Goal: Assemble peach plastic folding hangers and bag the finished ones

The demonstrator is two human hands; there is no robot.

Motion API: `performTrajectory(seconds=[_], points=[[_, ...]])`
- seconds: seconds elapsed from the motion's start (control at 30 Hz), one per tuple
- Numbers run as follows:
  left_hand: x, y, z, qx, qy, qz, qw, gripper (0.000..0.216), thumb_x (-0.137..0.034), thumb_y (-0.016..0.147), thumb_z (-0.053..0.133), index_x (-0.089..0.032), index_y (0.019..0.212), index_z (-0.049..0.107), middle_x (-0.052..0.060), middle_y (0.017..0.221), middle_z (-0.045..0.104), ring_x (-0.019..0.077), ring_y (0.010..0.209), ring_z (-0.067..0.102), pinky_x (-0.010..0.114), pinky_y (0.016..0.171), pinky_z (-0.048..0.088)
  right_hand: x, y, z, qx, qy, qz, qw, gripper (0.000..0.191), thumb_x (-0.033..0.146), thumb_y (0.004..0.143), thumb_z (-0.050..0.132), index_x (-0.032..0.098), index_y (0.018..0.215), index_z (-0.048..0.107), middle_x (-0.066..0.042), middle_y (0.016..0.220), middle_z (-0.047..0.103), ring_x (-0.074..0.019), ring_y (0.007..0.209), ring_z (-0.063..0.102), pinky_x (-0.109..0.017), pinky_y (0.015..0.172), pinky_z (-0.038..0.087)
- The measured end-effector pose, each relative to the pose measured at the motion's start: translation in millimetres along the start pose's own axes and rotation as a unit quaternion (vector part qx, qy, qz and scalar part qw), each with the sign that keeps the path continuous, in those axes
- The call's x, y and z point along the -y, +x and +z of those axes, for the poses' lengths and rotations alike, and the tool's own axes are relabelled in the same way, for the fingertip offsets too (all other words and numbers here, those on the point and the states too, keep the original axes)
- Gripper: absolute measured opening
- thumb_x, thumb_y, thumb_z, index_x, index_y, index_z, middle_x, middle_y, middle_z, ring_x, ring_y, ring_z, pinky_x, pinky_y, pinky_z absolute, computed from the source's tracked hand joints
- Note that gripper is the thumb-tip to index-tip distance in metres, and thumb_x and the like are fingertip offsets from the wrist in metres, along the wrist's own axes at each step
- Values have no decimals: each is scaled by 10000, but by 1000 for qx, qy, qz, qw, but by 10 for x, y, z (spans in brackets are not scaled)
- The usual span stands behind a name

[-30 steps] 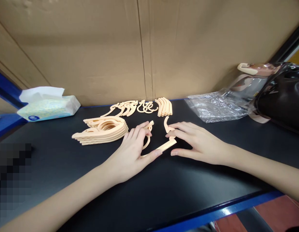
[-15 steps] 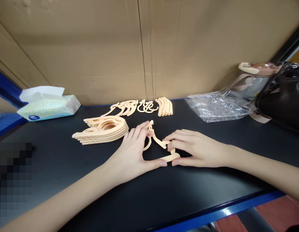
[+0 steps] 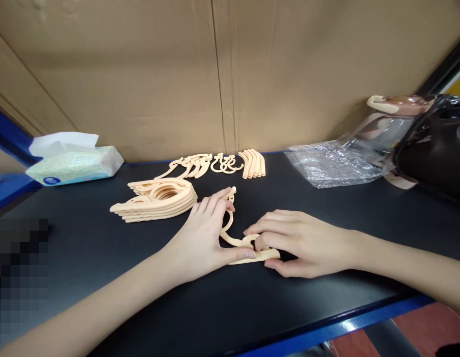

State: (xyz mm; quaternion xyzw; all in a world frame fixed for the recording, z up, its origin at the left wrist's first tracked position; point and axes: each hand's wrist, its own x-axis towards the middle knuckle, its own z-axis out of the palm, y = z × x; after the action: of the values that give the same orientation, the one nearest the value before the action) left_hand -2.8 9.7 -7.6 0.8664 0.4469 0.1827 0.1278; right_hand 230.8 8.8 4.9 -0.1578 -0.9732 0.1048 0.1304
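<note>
A cream plastic folding hanger [image 3: 267, 255] lies on the black table between my hands, partly hidden under my fingers. My left hand [image 3: 205, 233] grips its left side, the thumb along the near bar and the fingertips at its far end by a small knob. From the right, my right hand [image 3: 293, 243] curls its fingers over the hanger's curved arm, and the thumb rests close to the near bar's end. Just left of my left hand sits a stack of folded hangers [image 3: 159, 203] of the same cream colour.
Behind lie loose curved arms [image 3: 196, 164], hooks [image 3: 227, 163] and a row of short curved bars [image 3: 253, 163]. A tissue pack [image 3: 75, 166] stands back left. To the right are a clear plastic bag [image 3: 326, 161], a bottle [image 3: 393, 124] and a dark bag [image 3: 434, 153]. Cardboard [image 3: 140, 74] walls the back.
The hanger's curved arm has swung down toward the near bar, and my right hand has moved slightly nearer with it. My left hand has stayed in place.
</note>
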Motion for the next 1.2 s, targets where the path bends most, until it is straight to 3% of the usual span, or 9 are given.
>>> performTrajectory(seconds=[0.23, 0.57, 0.77, 0.97, 1.2], points=[[16, 20, -11, 17, -42, -11, 999, 326, -501, 936, 384, -213, 1058, 477, 104, 1356, 444, 286, 1307, 330, 500, 1040, 310, -11, -14, 22, -28, 17, -8, 999, 111, 105, 877, 476, 171, 943, 534, -65, 1047, 629, -163, 904, 535, -295, 809, 432], [32, 8, -20, 26, -102, 18, 994, 220, -401, 975, 330, -229, 980, 467, 72, 1267, 513, 237, 1305, 363, 453, 1029, 351, -172, -60, 40, -35, -34, 46, 998, 284, 77, 888, 448, 155, 1143, 545, -72, 1129, 620, -194, 1031, 530, -347, 915, 434], [81, 13, 19, 29, -193, 13, 981, 227, -206, 946, 314, -242, 1095, 481, 49, 1266, 536, 201, 1223, 478, 402, 1010, 423, -278, -71, 32, -43, -69, 59, 995, 314, 37, 884, 407, 163, 1110, 586, -67, 1149, 613, -205, 1047, 511, -362, 903, 445], [107, 40, 51, 1, -142, 72, 987, 365, -60, 838, 368, -237, 1139, 471, 56, 1289, 503, 189, 1243, 462, 412, 1049, 399, -295, -93, 36, -71, -116, 73, 988, 332, 48, 896, 415, 212, 1086, 631, -77, 1157, 558, -197, 997, 511, -342, 850, 443], [30, -17, -12, 21, -74, 88, 993, 451, -105, 776, 516, -228, 1204, 447, 81, 1375, 429, 237, 1292, 395, 451, 1076, 366, -282, -76, 74, -107, -135, 131, 976, 215, 191, 942, 455, 179, 1087, 613, -40, 843, 583, -170, 765, 526, -308, 718, 412]])
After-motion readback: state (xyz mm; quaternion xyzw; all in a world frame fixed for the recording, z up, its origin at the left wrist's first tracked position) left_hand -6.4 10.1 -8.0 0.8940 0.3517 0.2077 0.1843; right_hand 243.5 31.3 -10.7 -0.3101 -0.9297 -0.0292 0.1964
